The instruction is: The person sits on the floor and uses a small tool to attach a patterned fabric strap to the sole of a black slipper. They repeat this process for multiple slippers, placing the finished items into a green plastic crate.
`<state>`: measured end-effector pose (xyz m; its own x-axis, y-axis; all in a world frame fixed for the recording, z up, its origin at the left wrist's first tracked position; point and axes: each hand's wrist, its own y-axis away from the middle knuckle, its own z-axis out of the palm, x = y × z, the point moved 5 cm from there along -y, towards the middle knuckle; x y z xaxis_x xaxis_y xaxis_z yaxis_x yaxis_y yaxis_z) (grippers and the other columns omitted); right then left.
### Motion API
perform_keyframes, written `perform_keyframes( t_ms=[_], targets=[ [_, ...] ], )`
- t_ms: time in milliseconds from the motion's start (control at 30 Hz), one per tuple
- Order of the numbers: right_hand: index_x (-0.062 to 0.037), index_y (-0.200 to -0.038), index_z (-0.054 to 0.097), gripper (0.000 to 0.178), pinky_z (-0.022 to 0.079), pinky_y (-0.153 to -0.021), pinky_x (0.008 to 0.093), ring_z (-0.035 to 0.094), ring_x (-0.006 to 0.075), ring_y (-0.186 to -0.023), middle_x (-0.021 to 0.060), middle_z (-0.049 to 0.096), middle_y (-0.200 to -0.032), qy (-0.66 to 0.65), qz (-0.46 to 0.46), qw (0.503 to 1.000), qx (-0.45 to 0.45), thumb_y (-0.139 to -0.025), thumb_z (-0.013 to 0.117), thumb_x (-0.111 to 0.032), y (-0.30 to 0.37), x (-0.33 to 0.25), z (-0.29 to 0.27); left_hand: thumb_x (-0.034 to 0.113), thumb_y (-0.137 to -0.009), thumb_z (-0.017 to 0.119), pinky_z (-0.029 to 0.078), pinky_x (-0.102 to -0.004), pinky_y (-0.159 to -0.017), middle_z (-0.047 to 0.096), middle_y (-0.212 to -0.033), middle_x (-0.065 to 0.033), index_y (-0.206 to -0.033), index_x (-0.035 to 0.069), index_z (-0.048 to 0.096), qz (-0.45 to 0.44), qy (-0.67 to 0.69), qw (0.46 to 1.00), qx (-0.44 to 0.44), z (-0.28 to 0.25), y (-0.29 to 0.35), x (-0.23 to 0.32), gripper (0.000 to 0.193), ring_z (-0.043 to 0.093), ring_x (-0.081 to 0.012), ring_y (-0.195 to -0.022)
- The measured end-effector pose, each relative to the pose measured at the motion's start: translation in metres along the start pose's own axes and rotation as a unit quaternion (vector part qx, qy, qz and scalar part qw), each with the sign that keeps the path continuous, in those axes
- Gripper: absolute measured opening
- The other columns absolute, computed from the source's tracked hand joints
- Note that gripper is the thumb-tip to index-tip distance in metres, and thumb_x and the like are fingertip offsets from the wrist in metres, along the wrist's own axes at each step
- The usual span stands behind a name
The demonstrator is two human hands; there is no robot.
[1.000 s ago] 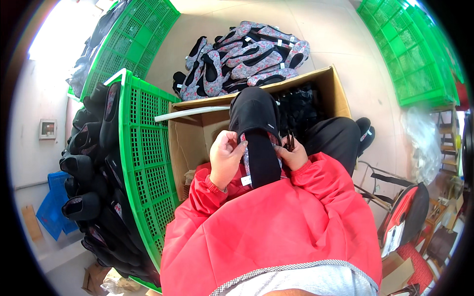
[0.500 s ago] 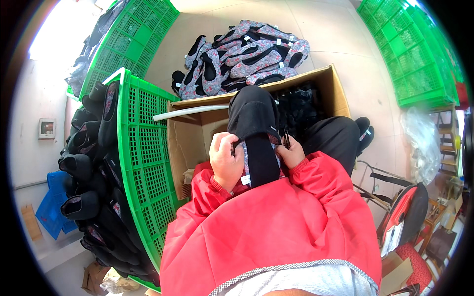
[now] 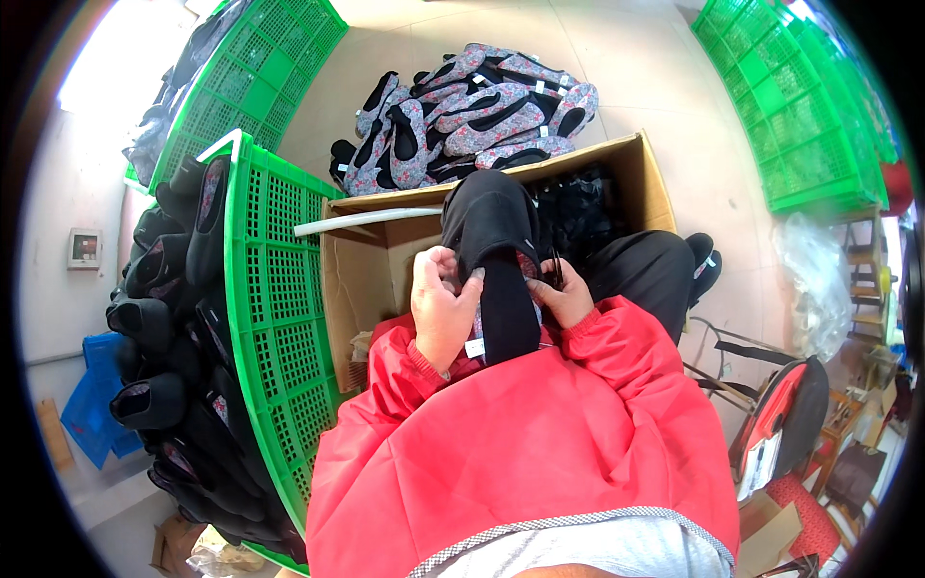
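Note:
A black cloth shoe (image 3: pixel 511 313) with flowered grey lining lies lengthwise over my lap, its near end by the red garment. A small white label shows at its near left edge. My left hand (image 3: pixel 443 306) is closed on the left rim of its opening, the thumb lying along the edge. On the opposite rim, my right hand (image 3: pixel 565 295) pinches the cloth. Dark narrow prongs (image 3: pixel 552 265), like small thread snips, stick up from the right hand's fingers. My palms hide parts of both sides of the shoe.
An open cardboard box (image 3: pixel 660 188) with dark contents stands around my knees, a white tube (image 3: pixel 366 222) across its left side. Beyond lies a pile of flowered shoes (image 3: pixel 496 111). Green crates (image 3: pixel 279 279) stand left and right (image 3: pixel 785 116); black shoes (image 3: pixel 154 400) fill the left one.
The shoe's black rim has shifted toward the far end, and more of the flowered opening shows. My left thumb has straightened along the rim. The right hand stays at its side.

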<state>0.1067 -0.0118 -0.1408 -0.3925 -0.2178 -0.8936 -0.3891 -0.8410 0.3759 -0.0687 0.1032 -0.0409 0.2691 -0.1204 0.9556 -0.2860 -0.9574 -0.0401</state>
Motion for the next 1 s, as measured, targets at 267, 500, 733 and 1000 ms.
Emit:
perform_keyframes(
  t_ms=[267,500,733,1000],
  targets=[
    [-0.0042,-0.101,0.058,0.018,0.051,-0.062,0.0256,0.066,0.0145,-0.074,0.0051,0.066,-0.085,-0.178,0.076,0.981,-0.025,-0.087,0.067,0.002,0.005,-0.011,0.013,0.003,-0.089,0.068,0.04,-0.0193,-0.065,0.052,-0.081,0.0064,-0.092,0.003,0.056,-0.155,0.213,0.928,-0.264,0.015,0.013,0.015,0.012,0.047,-0.0018,-0.074],
    [-0.0029,-0.115,0.054,0.028,0.039,-0.049,0.017,0.068,0.0195,-0.095,0.0168,0.063,-0.118,-0.19,0.017,0.977,-0.092,-0.091,0.067,-0.006,0.01,-0.03,0.014,0.003,-0.092,0.065,0.034,-0.0174,-0.058,0.052,-0.075,0.006,-0.083,0.006,0.055,-0.023,0.323,0.946,0.02,-0.006,-0.009,0.044,0.014,0.042,-0.0001,-0.066],
    [0.0011,-0.13,0.049,0.055,0.045,-0.101,0.0325,0.056,0.0196,-0.117,0.013,0.05,-0.137,-0.151,-0.118,0.961,-0.2,-0.082,0.076,-0.008,0.038,-0.079,0.028,0.014,-0.1,0.056,0.055,-0.0291,-0.072,0.065,-0.09,-0.0043,-0.094,0.006,0.054,-0.086,0.404,0.909,0.053,-0.005,-0.017,0.035,0.01,0.064,-0.0126,-0.079],
    [0.0027,-0.121,0.056,0.037,0.048,-0.095,0.0279,0.06,0.0123,-0.102,0.0055,0.063,-0.113,-0.12,-0.089,0.984,-0.099,-0.088,0.071,-0.002,0.039,-0.077,0.021,0.003,-0.095,0.06,0.053,-0.0263,-0.076,0.06,-0.097,-0.0042,-0.107,0.005,0.051,-0.068,0.299,0.951,0.051,-0.005,-0.008,0.042,0.015,0.061,-0.0107,-0.085]
  ],
)
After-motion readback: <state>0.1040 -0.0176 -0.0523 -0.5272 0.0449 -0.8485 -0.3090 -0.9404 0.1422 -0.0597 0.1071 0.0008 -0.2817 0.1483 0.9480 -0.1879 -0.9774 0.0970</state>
